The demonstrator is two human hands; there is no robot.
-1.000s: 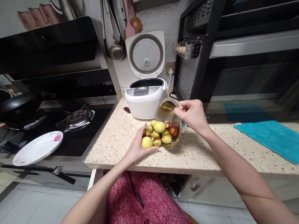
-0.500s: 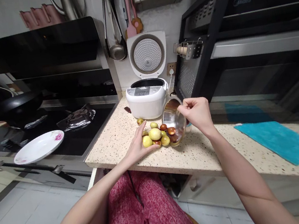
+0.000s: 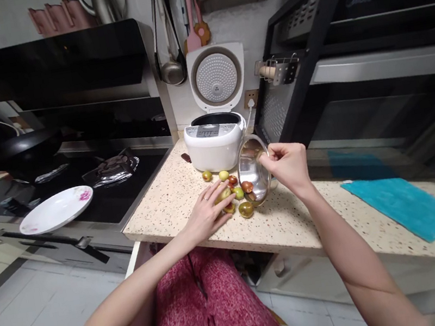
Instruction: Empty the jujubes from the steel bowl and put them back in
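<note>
With fingers spread, my left hand lies over several green and brown jujubes on the speckled counter, partly hiding them. My right hand pinches the rim of a shiny metal bowl, which is tipped on its side with its mouth toward the fruit. A reddish-brown jujube is at the bowl's mouth. Two more, a greenish-brown jujube and a pale green one, lie in front of the white rice cooker, whose lid stands up.
On the left, a white flowered plate sits at the edge of the gas stove, and a black wok is behind it. A turquoise cloth lies on the right of the counter, before a black rack with appliances.
My left hand has moved from the side of the pile to lie over it, covering the yellow-green jujubes. The fruit has shifted and spread; the bowl stays tipped in my right hand.
</note>
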